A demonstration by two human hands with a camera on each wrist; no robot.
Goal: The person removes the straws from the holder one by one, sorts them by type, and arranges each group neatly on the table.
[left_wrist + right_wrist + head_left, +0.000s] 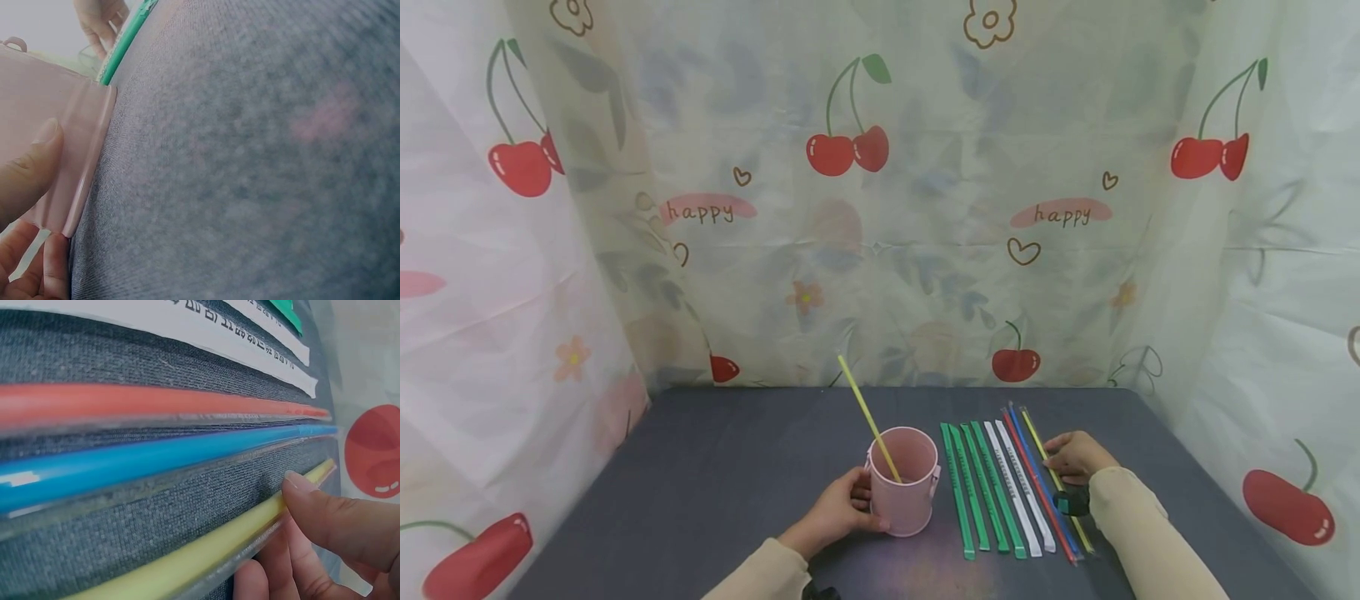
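My left hand [838, 510] grips the side of a small pink bucket [904, 508], which stands upright on the dark table. In the left wrist view the thumb lies on the bucket's wall and the fingers are at its base rim. A yellow straw [863, 408] leans out of the bucket toward the far left. At the right of a row of straws, my right hand [1078, 454] pinches a yellow straw [194, 553] in a clear wrapper, thumb on top and fingers curled below. Beside it lie a blue straw [150, 456] and a red straw [137, 403], both clear-wrapped.
Several slim green-wrapped sticks [958, 492] and two white printed sticks [1011, 479] lie side by side between bucket and red straw. The cloth-covered table [722, 467] is enclosed at the back and sides by a cherry-print curtain [917, 275].
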